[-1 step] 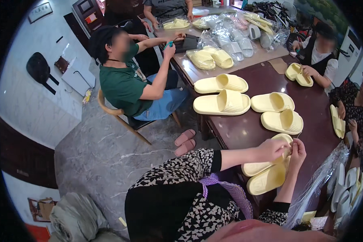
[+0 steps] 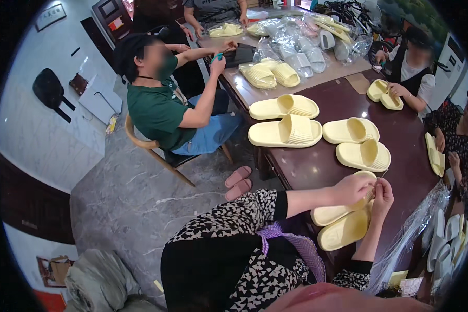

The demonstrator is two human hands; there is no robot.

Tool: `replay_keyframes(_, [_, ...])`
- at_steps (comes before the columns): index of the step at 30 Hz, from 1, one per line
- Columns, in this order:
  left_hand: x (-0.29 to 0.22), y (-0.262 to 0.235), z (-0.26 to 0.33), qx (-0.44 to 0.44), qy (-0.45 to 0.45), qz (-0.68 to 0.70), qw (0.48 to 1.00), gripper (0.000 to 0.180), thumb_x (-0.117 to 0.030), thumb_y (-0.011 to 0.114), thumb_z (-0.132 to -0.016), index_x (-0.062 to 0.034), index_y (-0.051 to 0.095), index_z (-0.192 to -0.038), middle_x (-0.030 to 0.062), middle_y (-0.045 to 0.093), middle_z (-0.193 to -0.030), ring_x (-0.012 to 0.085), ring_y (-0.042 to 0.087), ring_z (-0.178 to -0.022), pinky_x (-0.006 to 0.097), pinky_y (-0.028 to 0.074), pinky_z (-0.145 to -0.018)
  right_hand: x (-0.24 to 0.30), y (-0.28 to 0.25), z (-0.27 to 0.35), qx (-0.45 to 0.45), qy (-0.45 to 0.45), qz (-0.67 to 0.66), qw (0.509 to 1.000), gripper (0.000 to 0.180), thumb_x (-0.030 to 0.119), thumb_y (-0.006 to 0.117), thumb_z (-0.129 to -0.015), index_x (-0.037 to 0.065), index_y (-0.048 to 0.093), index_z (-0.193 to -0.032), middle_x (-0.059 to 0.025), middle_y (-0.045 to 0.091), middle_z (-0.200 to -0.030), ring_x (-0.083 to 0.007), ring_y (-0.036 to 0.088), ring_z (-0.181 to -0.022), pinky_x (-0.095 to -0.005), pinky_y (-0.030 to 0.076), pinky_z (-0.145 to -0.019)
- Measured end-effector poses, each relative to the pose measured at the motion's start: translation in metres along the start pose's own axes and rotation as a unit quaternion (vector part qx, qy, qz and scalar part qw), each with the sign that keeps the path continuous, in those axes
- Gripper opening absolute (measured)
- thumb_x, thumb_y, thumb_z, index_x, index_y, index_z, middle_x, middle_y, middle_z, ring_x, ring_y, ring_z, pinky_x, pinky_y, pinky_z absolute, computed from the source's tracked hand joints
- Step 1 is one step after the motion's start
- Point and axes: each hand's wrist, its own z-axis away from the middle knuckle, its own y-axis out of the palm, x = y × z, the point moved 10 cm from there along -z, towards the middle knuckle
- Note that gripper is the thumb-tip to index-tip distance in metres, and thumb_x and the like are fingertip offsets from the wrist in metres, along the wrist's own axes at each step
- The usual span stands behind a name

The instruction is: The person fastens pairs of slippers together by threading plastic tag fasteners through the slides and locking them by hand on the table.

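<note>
A pair of pale yellow slide slippers (image 2: 344, 232) lies side by side at the near edge of the dark table, under my hands. Above their far ends my left hand (image 2: 354, 189) is closed, its fingertips curled in. My right hand (image 2: 382, 197) pinches beside it, the two hands almost touching. A thin strand (image 2: 385, 174) sticks up by the right fingertips; its other end is hidden. What the left fingers hold is hidden too. Just beyond sits another yellow pair (image 2: 363, 155), and a larger yellow pair (image 2: 286, 131) rests farther left.
Bagged slippers (image 2: 301, 54) are heaped at the table's (image 2: 317, 183) far end. A person in green (image 2: 158, 112) sits at left holding a teal-handled tool. Other people handle yellow slippers (image 2: 385, 95) opposite. Clear plastic film (image 2: 411, 229) and grey slippers (image 2: 442, 244) lie at right.
My left hand has shifted slightly away from me, toward the right fingertips. The slippers have stayed in place.
</note>
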Motion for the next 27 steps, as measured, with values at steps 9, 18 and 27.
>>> replay_keyframes(9, [0.042, 0.042, -0.031, 0.127, -0.141, 0.053, 0.98, 0.019, -0.006, 0.052, -0.077, 0.0043, 0.055, -0.094, 0.0185, 0.063, -0.086, 0.0282, 0.062, -0.082, 0.038, 0.049, -0.072, 0.018, -0.003, 0.022, -0.05, -0.051, -0.073, 0.995, 0.015, 0.001, 0.05, -0.092, 0.0, 0.062, -0.1, -0.0016, 0.062, -0.089, -0.006, 0.054, -0.076, -0.018, 0.043, -0.065])
replay_keyframes(18, [0.095, 0.051, -0.02, 0.153, -0.167, -0.001, 0.974, 0.017, -0.013, 0.057, -0.08, -0.0037, 0.067, -0.09, 0.0133, 0.065, -0.089, 0.0244, 0.063, -0.084, 0.036, 0.049, -0.074, 0.034, -0.004, 0.023, -0.098, 0.012, -0.043, 0.994, 0.02, 0.003, 0.053, -0.088, -0.003, 0.062, -0.105, -0.0042, 0.065, -0.089, -0.0091, 0.057, -0.078, -0.0213, 0.045, -0.068])
replay_keyframes(27, [0.07, 0.053, -0.027, 0.129, -0.243, 0.107, 0.955, 0.012, -0.01, 0.061, -0.083, -0.0013, 0.066, -0.089, 0.0006, 0.062, -0.073, 0.0042, 0.052, -0.061, 0.018, 0.041, -0.055, 0.02, -0.022, 0.026, -0.137, 0.023, -0.118, 0.983, 0.017, 0.004, 0.052, -0.089, 0.0, 0.053, -0.106, -0.0057, 0.064, -0.085, -0.0054, 0.053, -0.067, -0.0191, 0.044, -0.061])
